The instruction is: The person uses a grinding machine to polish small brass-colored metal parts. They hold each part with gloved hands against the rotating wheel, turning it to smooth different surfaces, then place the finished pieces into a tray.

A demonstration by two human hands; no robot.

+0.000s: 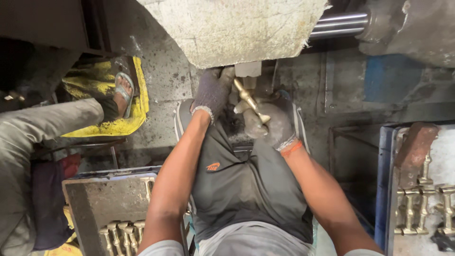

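Note:
My right hand (271, 124), in a dirty grey glove with an orange band at the wrist, grips a brass fitting (248, 97) by its lower end. The fitting slants up towards a small metal block (248, 69) under a big pale machine body (232, 26). My left hand (214, 90), in a dark knitted glove, rests against the machine beside the fitting's upper end; I cannot tell whether it grips anything. Both arms reach forward over my lap in dark shorts.
A grey tray (95, 199) at lower left holds several brass fittings (121, 235). A blue-edged tray (386, 189) at right holds more brass fittings (422, 208) and a rusty block (414, 149). Another person's leg and sandalled foot (124, 92) rest on yellow cloth at left. A steel rod (339, 23) runs at the top right.

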